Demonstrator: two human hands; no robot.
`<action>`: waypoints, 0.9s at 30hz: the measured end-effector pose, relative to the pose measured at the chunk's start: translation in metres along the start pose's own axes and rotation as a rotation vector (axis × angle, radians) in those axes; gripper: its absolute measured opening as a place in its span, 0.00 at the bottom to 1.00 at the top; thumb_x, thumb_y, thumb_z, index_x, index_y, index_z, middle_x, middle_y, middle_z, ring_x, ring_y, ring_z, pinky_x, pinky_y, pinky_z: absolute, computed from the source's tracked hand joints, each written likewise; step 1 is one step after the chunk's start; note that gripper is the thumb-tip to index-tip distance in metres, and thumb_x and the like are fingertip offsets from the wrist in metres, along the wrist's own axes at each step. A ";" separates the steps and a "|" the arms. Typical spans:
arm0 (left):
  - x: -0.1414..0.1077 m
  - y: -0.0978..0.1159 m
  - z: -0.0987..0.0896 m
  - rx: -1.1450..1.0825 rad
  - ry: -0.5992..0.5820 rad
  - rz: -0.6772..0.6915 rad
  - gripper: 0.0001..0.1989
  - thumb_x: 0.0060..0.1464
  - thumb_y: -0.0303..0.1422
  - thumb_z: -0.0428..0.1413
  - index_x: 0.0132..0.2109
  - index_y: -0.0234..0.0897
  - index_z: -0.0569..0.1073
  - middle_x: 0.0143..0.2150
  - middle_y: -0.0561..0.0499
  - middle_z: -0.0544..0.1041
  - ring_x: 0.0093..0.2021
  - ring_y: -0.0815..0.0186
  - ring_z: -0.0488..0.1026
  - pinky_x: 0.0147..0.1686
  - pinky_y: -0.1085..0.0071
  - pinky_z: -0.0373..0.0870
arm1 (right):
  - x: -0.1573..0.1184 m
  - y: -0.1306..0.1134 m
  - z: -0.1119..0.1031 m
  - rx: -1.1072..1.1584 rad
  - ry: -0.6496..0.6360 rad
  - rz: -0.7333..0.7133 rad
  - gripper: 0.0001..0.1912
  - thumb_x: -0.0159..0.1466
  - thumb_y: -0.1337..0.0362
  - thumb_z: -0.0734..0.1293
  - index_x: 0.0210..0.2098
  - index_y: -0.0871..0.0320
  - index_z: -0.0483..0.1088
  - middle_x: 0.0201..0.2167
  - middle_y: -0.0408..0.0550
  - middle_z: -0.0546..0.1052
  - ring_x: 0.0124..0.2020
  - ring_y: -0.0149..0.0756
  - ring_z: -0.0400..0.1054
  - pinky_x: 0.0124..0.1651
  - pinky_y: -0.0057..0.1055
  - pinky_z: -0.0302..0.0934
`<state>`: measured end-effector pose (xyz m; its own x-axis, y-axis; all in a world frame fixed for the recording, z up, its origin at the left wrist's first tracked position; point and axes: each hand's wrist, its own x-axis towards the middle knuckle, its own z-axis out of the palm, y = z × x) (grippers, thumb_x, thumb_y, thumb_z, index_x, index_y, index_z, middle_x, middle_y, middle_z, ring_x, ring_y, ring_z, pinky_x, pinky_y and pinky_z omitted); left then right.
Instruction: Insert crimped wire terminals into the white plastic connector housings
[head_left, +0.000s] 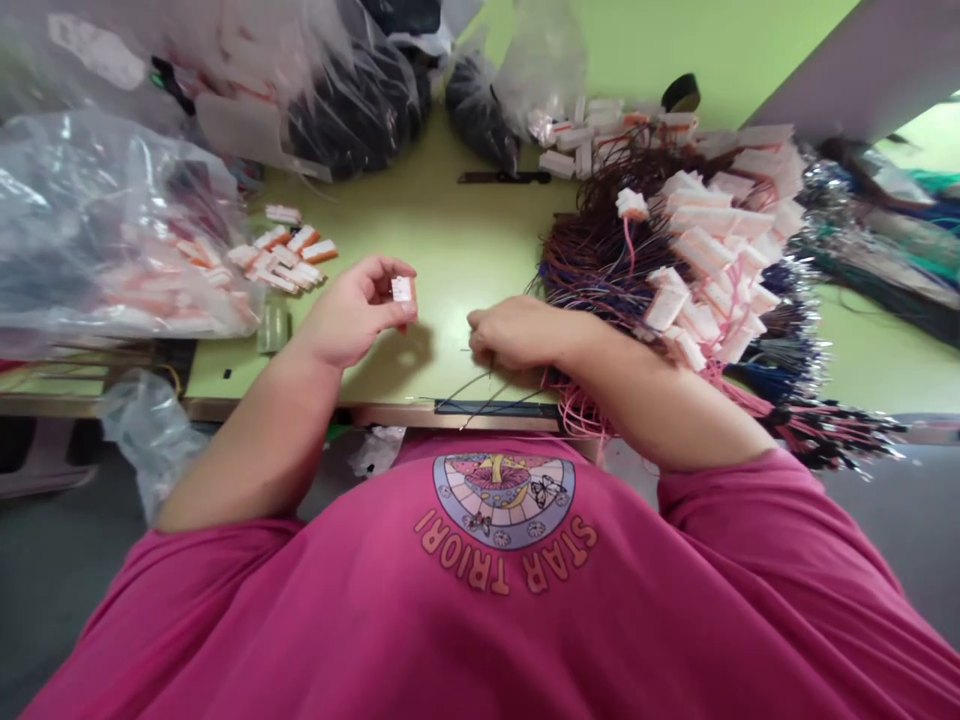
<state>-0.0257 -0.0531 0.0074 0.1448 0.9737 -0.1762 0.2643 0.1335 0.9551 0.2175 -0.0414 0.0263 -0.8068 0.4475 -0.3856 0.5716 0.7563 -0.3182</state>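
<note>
My left hand [358,312] pinches a small white connector housing [403,290] with orange on its side, held up over the green table. To its right, my right hand [517,330] is closed, palm down, with its fingertips low over the tabletop. Thin dark wires [480,380] come out from under its fingers toward the table's front edge. The fingers hide just where they grip the wires. Left of my left hand lies a loose pile of white and orange connector housings [281,262].
A big heap of dark wires [592,235] with white connectors [705,235] lies under and beyond my right forearm. Clear plastic bags [112,220] of connectors stand at left. A black strip tool [502,178] and a tape roll [681,93] lie farther back.
</note>
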 end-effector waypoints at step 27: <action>0.023 -0.015 0.034 -0.593 -0.265 -0.042 0.26 0.38 0.35 0.76 0.44 0.38 0.75 0.33 0.53 0.78 0.29 0.71 0.76 0.29 0.74 0.76 | 0.015 0.016 0.019 0.636 0.848 0.208 0.16 0.62 0.63 0.67 0.48 0.59 0.79 0.35 0.47 0.80 0.34 0.34 0.69 0.42 0.32 0.63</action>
<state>0.0061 -0.0391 -0.0190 0.3964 0.8968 -0.1965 -0.2856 0.3239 0.9020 0.2177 -0.0311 -0.0009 -0.3855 0.9081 0.1636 0.4852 0.3503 -0.8011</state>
